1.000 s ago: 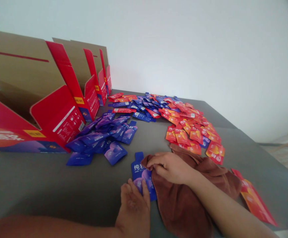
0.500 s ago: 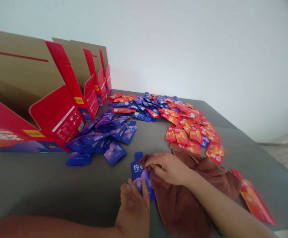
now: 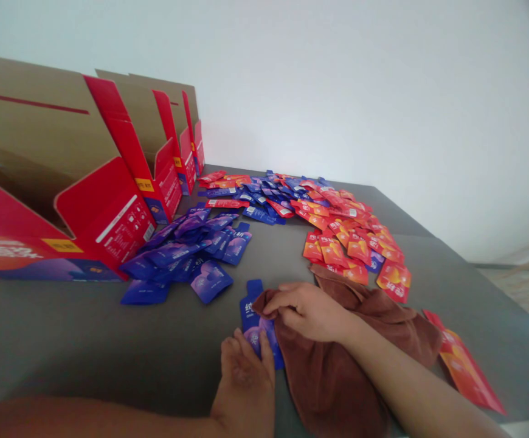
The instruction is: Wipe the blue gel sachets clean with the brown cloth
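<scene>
A blue pouch (image 3: 250, 310) with purple fruit print lies flat on the grey table. My left hand (image 3: 246, 371) rests its extended fingers on the pouch's lower part, pressing it to the table. In my right hand (image 3: 307, 311) a corner of a brown cloth (image 3: 332, 383) is pinched, and that corner lies over the pouch's upper right side. The rest of the cloth spreads under my right forearm. To its right lies a red-orange pouch (image 3: 467, 365).
Red cartons with raised brown flaps (image 3: 109, 207) stand in a row at left. A heap of blue pouches (image 3: 182, 246) lies beside them. Mixed blue and red pouches (image 3: 269, 194) spread across the back, and red-orange pouches (image 3: 353, 234) pile at right. A white wall (image 3: 337, 91) rises behind.
My right hand has shifted very slightly left with the cloth corner on the blue pouch. My left hand stays where it was.
</scene>
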Demonstrator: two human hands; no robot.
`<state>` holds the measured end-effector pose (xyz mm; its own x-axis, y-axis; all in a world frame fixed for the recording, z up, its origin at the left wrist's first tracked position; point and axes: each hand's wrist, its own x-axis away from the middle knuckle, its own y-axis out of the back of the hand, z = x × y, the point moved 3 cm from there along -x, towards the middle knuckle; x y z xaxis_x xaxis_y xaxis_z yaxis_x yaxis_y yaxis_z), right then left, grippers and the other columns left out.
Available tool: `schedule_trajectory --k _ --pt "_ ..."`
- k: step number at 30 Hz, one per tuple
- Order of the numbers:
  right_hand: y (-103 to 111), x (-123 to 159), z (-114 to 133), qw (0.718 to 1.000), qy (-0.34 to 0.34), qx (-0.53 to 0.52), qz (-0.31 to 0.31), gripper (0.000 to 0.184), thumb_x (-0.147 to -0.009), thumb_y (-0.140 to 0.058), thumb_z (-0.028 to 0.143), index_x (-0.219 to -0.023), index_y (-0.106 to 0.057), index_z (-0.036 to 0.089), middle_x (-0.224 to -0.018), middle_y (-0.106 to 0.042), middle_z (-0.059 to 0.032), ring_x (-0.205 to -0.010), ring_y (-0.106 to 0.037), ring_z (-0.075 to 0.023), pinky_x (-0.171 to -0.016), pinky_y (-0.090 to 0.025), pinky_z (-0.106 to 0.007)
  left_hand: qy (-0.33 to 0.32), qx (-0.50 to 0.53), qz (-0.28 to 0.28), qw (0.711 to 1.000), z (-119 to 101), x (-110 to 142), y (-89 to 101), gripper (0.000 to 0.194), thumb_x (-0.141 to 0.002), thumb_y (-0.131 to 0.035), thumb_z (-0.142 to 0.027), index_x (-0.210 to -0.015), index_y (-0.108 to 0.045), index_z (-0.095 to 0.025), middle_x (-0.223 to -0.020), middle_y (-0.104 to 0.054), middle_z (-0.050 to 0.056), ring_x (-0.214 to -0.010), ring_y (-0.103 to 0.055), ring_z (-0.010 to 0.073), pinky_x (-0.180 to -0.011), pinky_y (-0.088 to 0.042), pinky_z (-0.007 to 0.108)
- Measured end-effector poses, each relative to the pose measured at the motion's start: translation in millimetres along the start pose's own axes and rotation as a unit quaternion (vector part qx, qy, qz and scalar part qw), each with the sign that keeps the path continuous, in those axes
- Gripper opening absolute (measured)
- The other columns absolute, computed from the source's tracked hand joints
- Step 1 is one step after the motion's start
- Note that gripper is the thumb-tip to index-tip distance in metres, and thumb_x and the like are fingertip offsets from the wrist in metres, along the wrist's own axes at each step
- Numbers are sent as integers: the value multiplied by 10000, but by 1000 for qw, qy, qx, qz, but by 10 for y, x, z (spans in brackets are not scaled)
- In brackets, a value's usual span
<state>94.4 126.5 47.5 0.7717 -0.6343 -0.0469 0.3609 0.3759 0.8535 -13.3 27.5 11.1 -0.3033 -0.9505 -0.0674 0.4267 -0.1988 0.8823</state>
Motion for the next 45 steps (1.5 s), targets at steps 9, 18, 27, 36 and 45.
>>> schedule_trajectory --k 9,18,27,36,45 --pt "-62 -36 91 999 20 29 38 402 -797 -434 119 -1142 -590 251 -1014 -626 -33 -892 -564 -150 -792 -396 -252 21 33 -4 999 -50 6 -84 422 -760 -421 -66 -1146 -559 -165 -1079 -628 234 -983 -601 273 -890 -430 450" --pt "-9 -35 -5 998 -35 50 -2 415 -798 -419 109 -1159 -581 236 -1007 -627 -40 -886 -569 -150 -815 -398 -260 -25 -44 9 999 3 9 24 480 -740 -462 -58 -1192 -511 -212 -1073 -637 213 -963 -611 266 -867 -441 411" --pt "30 12 7 1000 16 9 26 396 -768 -417 71 -1067 -635 214 -1016 -634 -19 -900 -568 -132 -822 -398 -233 -17 -47 2 999 15 8 50 481 -730 -464 -38 -1163 -537 -235 -1063 -645 197 -956 -614 262 -853 -452 397" --pt "-12 17 55 998 44 -2 50 434 -781 -422 84 -1156 -586 228 -1079 -622 -30 -952 -566 -153 -843 -405 -256 -22 -47 11 999 28 -1 53 504 -722 -472 -23 -1170 -524 -246 -1060 -650 188 -959 -613 259 -854 -460 392" --pt "78 52 -71 1000 -2 9 23 379 -777 -427 82 -1058 -641 217 -998 -652 -21 -898 -575 -148 -822 -408 -261 -19 -42 -5 999 35 7 72 490 -730 -459 -10 -1165 -525 -228 -1054 -640 217 -951 -615 271 -845 -465 382"
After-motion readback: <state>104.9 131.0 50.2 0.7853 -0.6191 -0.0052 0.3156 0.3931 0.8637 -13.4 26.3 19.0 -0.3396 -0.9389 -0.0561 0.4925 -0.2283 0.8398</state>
